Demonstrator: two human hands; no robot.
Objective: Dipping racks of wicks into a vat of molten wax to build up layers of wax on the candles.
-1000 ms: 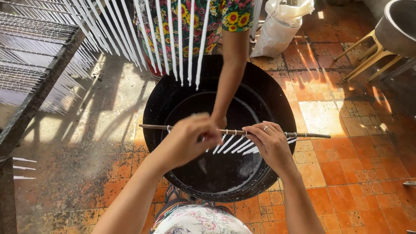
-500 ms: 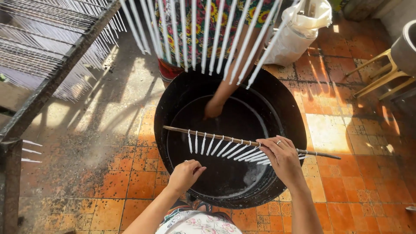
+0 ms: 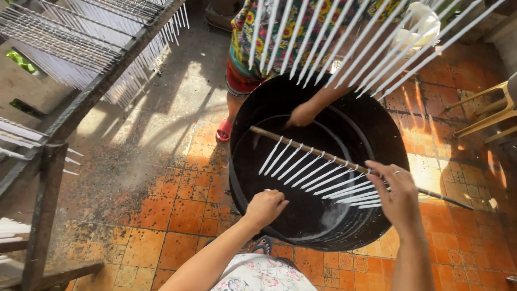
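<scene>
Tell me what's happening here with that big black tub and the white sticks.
A person's right hand holds a wooden rod strung with thin white candles over a big black tub. Their left hand hovers by the near rim, holding nothing visible. Opposite, another person's hand steadies the rod's far end. More candles hang on a rack to the left.

Black tub [image 3: 377, 129] on tiled floor [image 3: 177, 215]

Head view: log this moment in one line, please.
right hand: holds candle stick | left hand: free, at black tub rim | co-worker's hand: in tub
</scene>
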